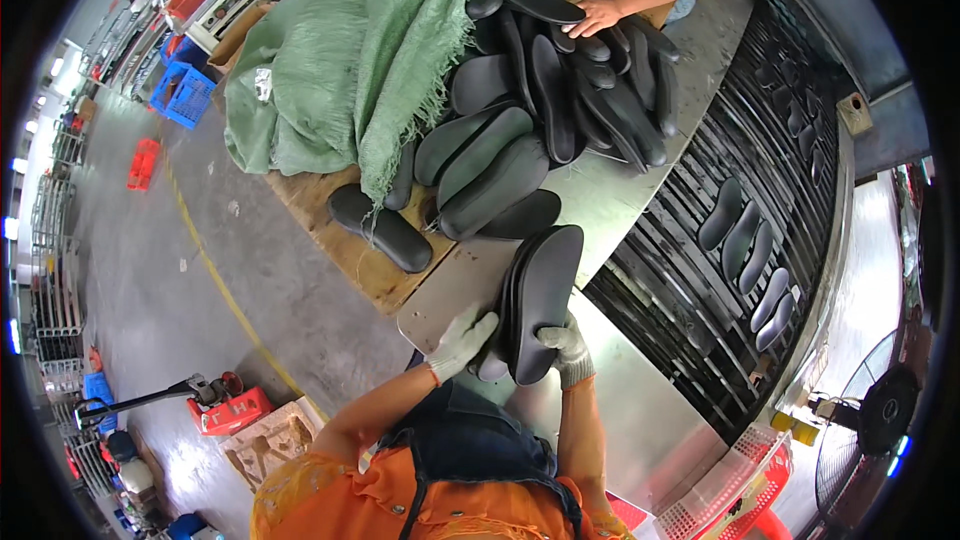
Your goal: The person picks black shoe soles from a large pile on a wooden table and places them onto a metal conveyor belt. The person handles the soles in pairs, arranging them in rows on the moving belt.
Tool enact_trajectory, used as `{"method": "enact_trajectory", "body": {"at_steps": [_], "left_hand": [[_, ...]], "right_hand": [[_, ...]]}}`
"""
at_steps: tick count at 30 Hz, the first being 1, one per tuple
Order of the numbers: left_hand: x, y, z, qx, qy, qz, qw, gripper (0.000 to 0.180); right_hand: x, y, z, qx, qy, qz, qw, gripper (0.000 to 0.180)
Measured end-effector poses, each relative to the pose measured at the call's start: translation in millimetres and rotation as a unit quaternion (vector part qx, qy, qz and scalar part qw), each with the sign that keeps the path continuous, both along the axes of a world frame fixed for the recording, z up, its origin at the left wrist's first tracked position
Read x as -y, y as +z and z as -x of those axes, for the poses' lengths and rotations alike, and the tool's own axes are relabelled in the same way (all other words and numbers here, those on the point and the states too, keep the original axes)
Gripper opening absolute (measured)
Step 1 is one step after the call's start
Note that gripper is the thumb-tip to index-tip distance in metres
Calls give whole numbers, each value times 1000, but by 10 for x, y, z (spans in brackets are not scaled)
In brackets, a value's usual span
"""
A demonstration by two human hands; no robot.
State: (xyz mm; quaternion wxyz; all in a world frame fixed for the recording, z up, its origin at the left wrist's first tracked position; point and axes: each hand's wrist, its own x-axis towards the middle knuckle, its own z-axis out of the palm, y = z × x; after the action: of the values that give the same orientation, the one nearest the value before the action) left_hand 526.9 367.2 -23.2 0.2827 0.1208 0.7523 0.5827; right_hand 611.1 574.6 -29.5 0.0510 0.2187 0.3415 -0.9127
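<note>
Several black shoe insoles [545, 290] are stacked face to face between my two gloved hands, held tilted above the metal table. My left hand [462, 340], in a white glove, presses the stack's left side. On its right edge, my right hand [567, 345] grips with the thumb over the top insole. Just beyond lies a heap of loose black insoles [500, 180], spilling from a green woven sack [330, 50]. A co-worker's bare hand [597, 17] touches the heap at its far side.
To the right runs a slatted conveyor [690, 180] carrying several insoles [740, 245]. A red-and-white plastic basket [725, 490] and a black fan [885, 410] stand at the lower right. On the left floor are a red pallet jack [230, 410] and a blue crate [183, 95].
</note>
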Motion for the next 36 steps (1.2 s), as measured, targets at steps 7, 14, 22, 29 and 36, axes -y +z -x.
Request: {"method": "enact_trajectory", "body": {"at_steps": [7,14,22,29,36], "left_hand": [[157,108,330,-44,-101,214,971,45],[131,354,1289,-143,214,452,854,102],[251,343,1277,-114,263,409,867,110],[951,-33,546,-45,263,-79,960,108],[450,471,-579,278,72,-304,908,106]], "right_hand": [[178,-132,-3,13,-49,-17,999,64],[168,21,6,38,-56,-46,997,64],[134,-11,-106,52,-77,-63,994,66],[-173,-130,-519,28,-78,-49,995,65],[-386,-209,-946,21,-46,-54,997,67]]}}
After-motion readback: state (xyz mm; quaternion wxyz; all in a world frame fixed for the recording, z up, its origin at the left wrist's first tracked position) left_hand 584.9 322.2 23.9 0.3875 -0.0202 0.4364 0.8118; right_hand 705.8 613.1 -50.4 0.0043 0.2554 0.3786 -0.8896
